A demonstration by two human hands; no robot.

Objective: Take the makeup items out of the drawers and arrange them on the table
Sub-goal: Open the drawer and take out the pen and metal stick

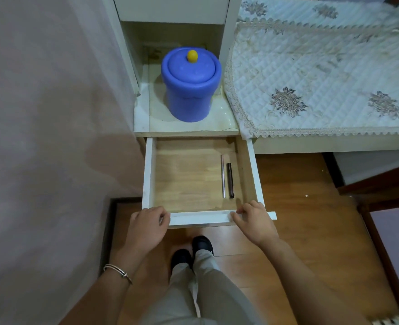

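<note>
A white drawer (148,174) with a wooden bottom stands pulled out below the small side table. Two slim makeup pencils lie side by side near its right wall: a silver-pink one (222,176) and a dark brown one (230,180). My left hand (146,227) grips the left end of the drawer's front panel. My right hand (254,221) holds the right end of the same panel, fingers over its top edge. The rest of the drawer bottom is bare wood.
A blue lidded jar (190,84) with a yellow knob stands on the side table top (222,123). To the right lies the table under a quilted white cloth (322,73). A wall runs along the left. My legs and shoes are below the drawer.
</note>
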